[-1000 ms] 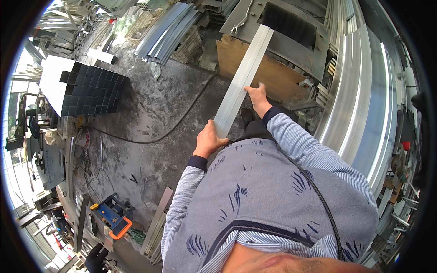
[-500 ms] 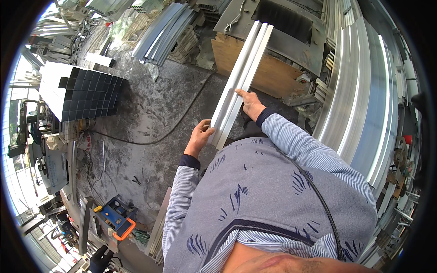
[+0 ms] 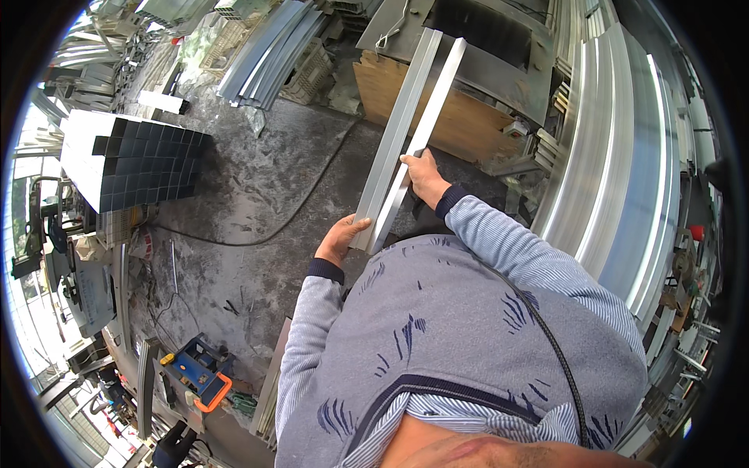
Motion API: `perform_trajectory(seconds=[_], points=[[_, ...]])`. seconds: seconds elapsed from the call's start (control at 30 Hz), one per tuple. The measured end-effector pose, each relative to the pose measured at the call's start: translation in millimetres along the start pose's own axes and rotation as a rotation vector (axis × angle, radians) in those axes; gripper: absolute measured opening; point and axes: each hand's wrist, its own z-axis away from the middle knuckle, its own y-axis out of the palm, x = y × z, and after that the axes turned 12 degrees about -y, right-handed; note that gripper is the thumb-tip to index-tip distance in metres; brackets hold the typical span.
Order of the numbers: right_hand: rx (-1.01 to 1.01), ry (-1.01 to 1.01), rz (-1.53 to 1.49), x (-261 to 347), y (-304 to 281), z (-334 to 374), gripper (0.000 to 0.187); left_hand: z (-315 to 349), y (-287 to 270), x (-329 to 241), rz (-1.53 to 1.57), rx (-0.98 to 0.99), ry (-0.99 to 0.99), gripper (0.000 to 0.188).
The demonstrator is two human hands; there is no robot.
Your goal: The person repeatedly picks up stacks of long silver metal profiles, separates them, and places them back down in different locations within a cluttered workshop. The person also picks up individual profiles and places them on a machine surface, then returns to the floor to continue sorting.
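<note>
Two long silvery metal profiles reach away from my body, side by side with a narrow gap between them at the far end. My left hand (image 3: 341, 239) is closed on the near end of the left metal profile (image 3: 396, 132), its thumb lying over the top. Around the right metal profile (image 3: 438, 92), about midway along, my right hand (image 3: 426, 178) is closed, with the thumb on the upper side. The undersides of both profiles and some fingers are hidden. Near my body the two profiles lie close together.
Ahead stands a metal-topped bench (image 3: 406, 23) with a wooden side panel (image 3: 382, 86). Long profiles (image 3: 573, 171) are stacked at my right. A stack of dark-ended box tubes (image 3: 148, 164) is on the left. A black cable (image 3: 269, 234) crosses the floor; a blue-and-orange tool (image 3: 204, 378) sits lower left.
The two profiles, side by side before, have parted at the far end, and the right one has turned to show a narrower face. My hands have barely moved.
</note>
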Motion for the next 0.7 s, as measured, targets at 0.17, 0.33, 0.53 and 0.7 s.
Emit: perform_trajectory(seconds=[0.17,0.33,0.53,0.7], points=[[0.160,-0.150,0.130,-17,7,-6,0.089,3,-3,-6,-0.047,-0.016,-0.033,0.061],[0.252,-0.250,0.322,-30,0,-8,0.088,0,-2,-8,-0.096,0.049,0.022,0.064],[0.350,-0.195,0.176,-10,-14,1,0.092,1,17,-6,-0.402,-0.078,0.123,0.066],[0.109,-0.520,0.920,31,-6,11,0.113,2,29,-1,-0.375,-0.111,0.097,0.065]])
